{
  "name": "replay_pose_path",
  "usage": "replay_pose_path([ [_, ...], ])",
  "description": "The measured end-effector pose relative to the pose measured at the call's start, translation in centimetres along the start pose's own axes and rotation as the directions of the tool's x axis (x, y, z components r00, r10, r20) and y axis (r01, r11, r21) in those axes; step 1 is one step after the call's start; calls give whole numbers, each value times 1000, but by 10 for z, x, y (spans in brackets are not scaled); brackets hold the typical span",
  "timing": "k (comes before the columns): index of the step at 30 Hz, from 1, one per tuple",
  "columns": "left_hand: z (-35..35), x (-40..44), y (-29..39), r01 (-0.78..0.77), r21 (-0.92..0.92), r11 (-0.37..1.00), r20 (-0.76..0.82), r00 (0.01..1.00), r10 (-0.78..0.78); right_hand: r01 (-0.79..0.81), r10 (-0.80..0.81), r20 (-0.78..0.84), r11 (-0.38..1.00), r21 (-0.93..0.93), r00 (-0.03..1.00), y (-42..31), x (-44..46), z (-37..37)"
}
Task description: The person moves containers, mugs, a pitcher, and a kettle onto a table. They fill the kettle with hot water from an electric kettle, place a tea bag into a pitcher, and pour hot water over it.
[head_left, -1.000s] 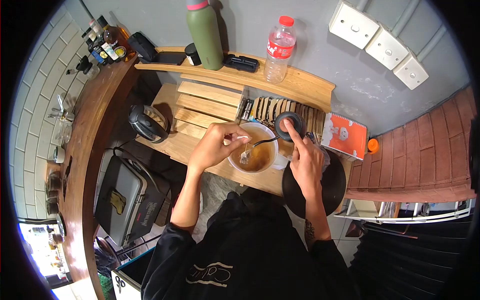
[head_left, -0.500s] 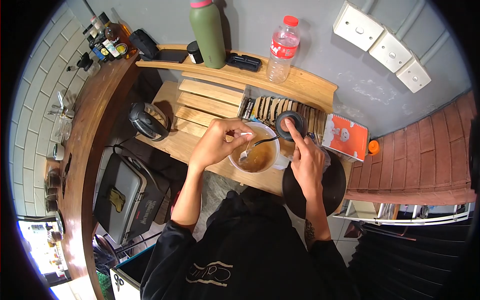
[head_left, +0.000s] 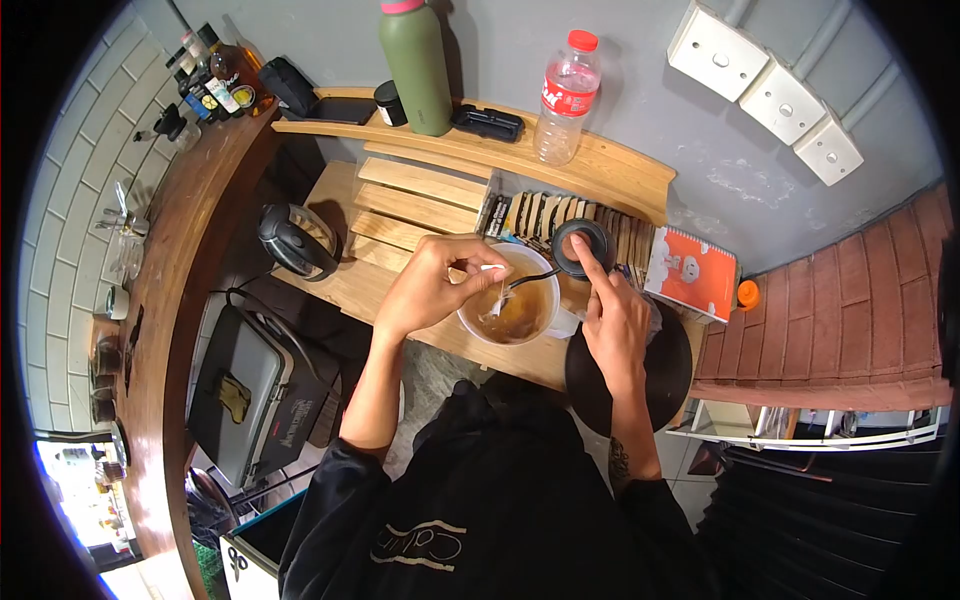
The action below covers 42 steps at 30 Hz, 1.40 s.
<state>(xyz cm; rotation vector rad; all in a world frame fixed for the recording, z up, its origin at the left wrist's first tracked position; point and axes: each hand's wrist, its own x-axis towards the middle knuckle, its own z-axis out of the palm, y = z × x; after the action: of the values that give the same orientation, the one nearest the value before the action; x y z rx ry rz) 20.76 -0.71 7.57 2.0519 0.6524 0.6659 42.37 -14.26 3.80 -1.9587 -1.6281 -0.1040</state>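
My left hand (head_left: 432, 285) pinches the white tag end of a tea bag string over a white pitcher (head_left: 553, 318) of amber-brown liquid. The pale tea bag (head_left: 495, 308) hangs from it inside the pitcher; whether it touches the liquid I cannot tell. My right hand (head_left: 612, 325) has its index finger stretched onto the round black lid of a gooseneck kettle (head_left: 598, 242). Its other fingers are curled, apparently round the handle, which they hide. The thin black spout (head_left: 535, 279) reaches over the pitcher's right rim.
Right of the pitcher lies a black round plate (head_left: 590, 375). Behind are a row of books (head_left: 570, 212) and an orange notebook (head_left: 692, 270). A black electric kettle (head_left: 298, 242) stands left. A green bottle (head_left: 415, 70) and plastic bottle (head_left: 567, 100) stand on the back shelf.
The tea bag has shifted slightly right and changed its angle inside the pitcher. Both hands and the gooseneck kettle keep nearly the same positions.
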Motion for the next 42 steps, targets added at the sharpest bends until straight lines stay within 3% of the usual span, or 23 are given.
replay_pose_path([
  [5,9,-1,-29,9,-36,999,-70,997,-12,17,-17,-7,1000,2,1000,3,-2,2],
  [13,3,2,-1,-64,-39,997,-77,995,61,19,-19,-16,1000,-11,1000,3,-2,2],
  [19,13,1,-30,67,-100,993,-66,995,-74,22,-22,-21,1000,12,1000,3,-4,1],
  [25,6,-1,-14,-47,-85,995,-132,991,35,20,-20,-23,1000,4,1000,3,-2,1],
  [29,12,-5,-38,56,-47,997,-84,995,-60,23,-23,-29,1000,8,999,6,-5,4],
  [33,8,-6,-16,146,-112,983,-33,988,-150,19,-19,-21,1000,9,1000,5,-4,3],
  [36,5,-5,-2,16,-126,992,-55,998,-23,19,-18,-35,1000,8,999,4,-2,4],
  [40,9,-4,-14,13,-103,995,-91,996,-23,26,-25,-49,1000,9,998,4,-3,5],
  [42,13,-4,-29,116,-93,989,-91,988,-124,25,-24,-32,1000,19,999,6,-4,6],
])
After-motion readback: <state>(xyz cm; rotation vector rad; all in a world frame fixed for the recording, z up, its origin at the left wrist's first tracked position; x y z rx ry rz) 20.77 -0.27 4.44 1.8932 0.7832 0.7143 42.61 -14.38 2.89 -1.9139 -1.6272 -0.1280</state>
